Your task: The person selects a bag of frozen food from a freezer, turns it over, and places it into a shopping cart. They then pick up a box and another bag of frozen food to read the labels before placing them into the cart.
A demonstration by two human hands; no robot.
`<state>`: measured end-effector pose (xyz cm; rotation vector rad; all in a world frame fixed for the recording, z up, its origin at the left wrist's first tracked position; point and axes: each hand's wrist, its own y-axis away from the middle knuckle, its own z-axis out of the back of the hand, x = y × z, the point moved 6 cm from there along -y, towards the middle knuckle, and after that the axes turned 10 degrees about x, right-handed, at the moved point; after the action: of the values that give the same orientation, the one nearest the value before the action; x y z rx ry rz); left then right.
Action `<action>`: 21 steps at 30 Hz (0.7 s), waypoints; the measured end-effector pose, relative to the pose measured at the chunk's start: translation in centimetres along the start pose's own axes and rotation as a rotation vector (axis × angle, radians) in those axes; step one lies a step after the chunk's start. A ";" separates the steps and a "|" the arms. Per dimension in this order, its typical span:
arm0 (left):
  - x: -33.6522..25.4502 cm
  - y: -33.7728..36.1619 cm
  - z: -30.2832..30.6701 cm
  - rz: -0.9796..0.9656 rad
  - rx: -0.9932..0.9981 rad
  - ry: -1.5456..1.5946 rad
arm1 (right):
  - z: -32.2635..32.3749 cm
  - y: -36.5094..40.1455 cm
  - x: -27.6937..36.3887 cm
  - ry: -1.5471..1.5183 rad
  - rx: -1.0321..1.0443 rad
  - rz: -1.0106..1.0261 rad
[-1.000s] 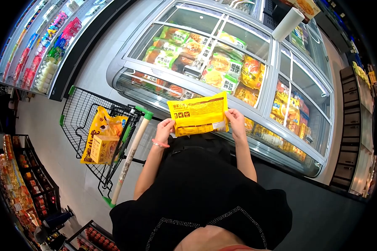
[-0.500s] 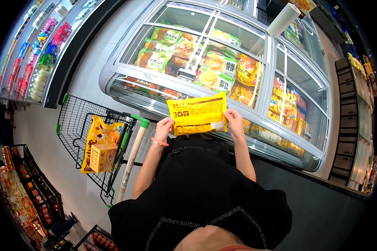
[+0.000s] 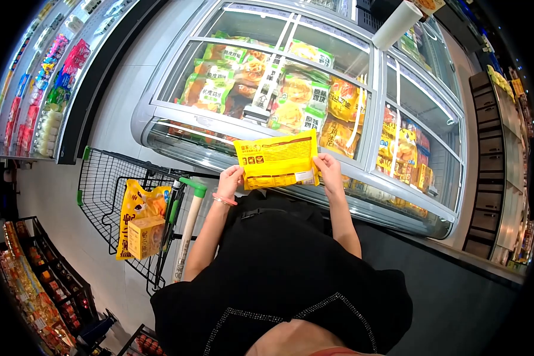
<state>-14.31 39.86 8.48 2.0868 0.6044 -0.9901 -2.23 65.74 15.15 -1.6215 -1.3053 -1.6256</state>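
At the glass-topped freezer point(image 3: 378, 101), a shopper holds a yellow packet point(image 3: 276, 160) flat just in front of the freezer's near edge, its printed back turned up to the camera. The left hand point(image 3: 230, 180) grips the packet's left edge and the right hand point(image 3: 328, 166) its right edge, with the fingers of both closed on the wrapper. To the left of the freezer we see a wire cart point(image 3: 110, 178) carrying a yellow bag point(image 3: 137, 207) and a small box point(image 3: 146, 235). More packets lie under the freezer's lids. We judge the hold a light one: only the edges are gripped, and a slick wrapper could slide out of the fingers and drop against the freezer front or to the floor
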 end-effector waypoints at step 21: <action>0.5 -3.0 0.6 0.037 0.027 -0.046 | 0.7 -0.7 -0.8 0.018 -0.063 -0.046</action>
<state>-16.29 41.29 6.59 2.0861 0.5298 -1.0275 -2.36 66.36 14.09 -1.6211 -1.3037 -1.7205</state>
